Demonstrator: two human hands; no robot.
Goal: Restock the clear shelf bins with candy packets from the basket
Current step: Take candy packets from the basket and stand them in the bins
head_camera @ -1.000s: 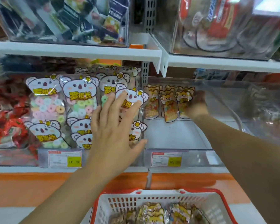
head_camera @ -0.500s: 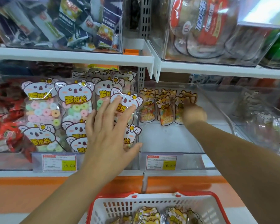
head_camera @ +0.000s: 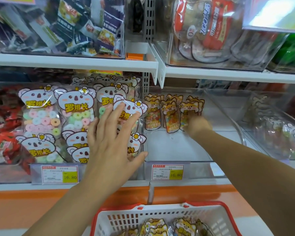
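My left hand (head_camera: 109, 142) lies flat with spread fingers against the koala candy packets (head_camera: 75, 108) standing in the left clear bin (head_camera: 15, 174). My right hand (head_camera: 197, 125) reaches deep into the right clear bin (head_camera: 177, 150) and touches the lower part of the rightmost orange dog candy packet (head_camera: 191, 108); it is blurred and its fingers are hidden. Three stacks of dog packets (head_camera: 169, 114) stand upright at the back of that bin. The red-and-white basket (head_camera: 126, 218) sits below the shelf with more dog packets (head_camera: 153, 227) inside.
Yellow price tags (head_camera: 175, 174) front both bins. Red-wrapped sweets (head_camera: 3, 133) fill the bin at far left. Another clear bin (head_camera: 279, 133) with koala packets is at right. An upper shelf (head_camera: 75, 63) carries bins of other snacks.
My right hand has slid down from the tops of the dog packets to their lower part. My left hand stays pressed on the koala packets.
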